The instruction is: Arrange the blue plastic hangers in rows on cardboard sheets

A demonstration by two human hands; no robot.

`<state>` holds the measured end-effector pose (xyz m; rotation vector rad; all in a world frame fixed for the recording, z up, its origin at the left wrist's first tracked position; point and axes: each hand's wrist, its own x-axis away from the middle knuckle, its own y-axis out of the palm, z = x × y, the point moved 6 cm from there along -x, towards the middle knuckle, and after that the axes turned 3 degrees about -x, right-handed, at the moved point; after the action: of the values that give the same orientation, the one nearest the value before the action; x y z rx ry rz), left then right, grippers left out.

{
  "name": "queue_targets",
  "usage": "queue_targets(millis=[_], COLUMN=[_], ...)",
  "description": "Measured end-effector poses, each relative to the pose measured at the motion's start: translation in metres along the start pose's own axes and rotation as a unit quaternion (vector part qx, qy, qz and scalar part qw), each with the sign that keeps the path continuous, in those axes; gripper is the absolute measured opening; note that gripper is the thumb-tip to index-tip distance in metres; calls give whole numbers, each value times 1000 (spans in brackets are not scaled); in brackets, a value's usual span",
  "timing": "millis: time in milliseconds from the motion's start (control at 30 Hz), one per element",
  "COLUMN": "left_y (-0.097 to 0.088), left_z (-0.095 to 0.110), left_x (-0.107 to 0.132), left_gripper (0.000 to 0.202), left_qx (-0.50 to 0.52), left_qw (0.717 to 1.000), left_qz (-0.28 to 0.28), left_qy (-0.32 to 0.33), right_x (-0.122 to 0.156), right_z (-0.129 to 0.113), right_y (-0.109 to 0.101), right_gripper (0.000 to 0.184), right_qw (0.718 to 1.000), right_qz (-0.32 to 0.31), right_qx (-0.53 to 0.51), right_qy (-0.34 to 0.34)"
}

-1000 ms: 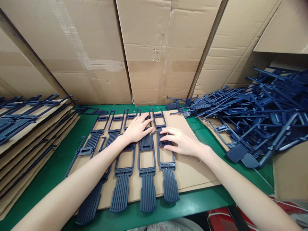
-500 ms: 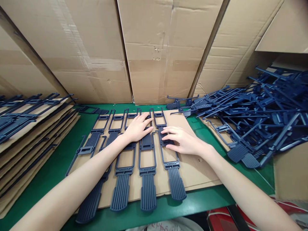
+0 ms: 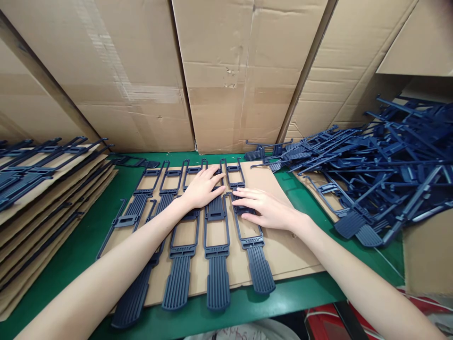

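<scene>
Several dark blue plastic frame parts lie side by side on a cardboard sheet (image 3: 283,255) on the green table. My left hand (image 3: 202,189) rests flat, fingers stretched out, on the parts in the middle of the row (image 3: 216,245). My right hand (image 3: 264,208) lies with its fingers extended on the upper end of the rightmost part (image 3: 254,245), whose ribbed lower end angles to the right past the sheet's front edge. Neither hand grips anything.
A big tangled heap of the same blue parts (image 3: 382,165) fills the right side. A stack of cardboard sheets with parts between them (image 3: 42,189) stands at the left. Cardboard boxes (image 3: 240,75) wall off the back. The green table (image 3: 304,293) ends near me.
My right hand has slid the rightmost part: its ribbed lower end swung to the right and its upper end moved closer to the neighbouring part. My left hand stayed put.
</scene>
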<state>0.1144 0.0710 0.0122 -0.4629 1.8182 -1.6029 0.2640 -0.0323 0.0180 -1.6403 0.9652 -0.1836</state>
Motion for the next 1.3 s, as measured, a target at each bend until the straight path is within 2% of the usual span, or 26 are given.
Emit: queue_targets(millis=[533, 700, 867, 1300], left_y=[-1, -3, -3, -5], left_z=[-1, 1, 1, 2], left_x=[0, 0, 1, 1], left_gripper=[48, 50, 47, 42], left_qx=[4, 5, 13, 16], left_qw=[1000, 1000, 1000, 1000], left_qz=[3, -3, 2, 10], left_qy=[-2, -3, -2, 6], right_x=[-3, -3, -1, 0], right_z=[-4, 4, 13, 17], right_y=[0, -4, 5, 6], right_gripper=[36, 47, 57, 53], right_qw=[1000, 999, 995, 992], right_qz=[-4, 13, -33, -35], right_qx=[11, 26, -4, -44], right_qy=[-16, 41, 98, 112])
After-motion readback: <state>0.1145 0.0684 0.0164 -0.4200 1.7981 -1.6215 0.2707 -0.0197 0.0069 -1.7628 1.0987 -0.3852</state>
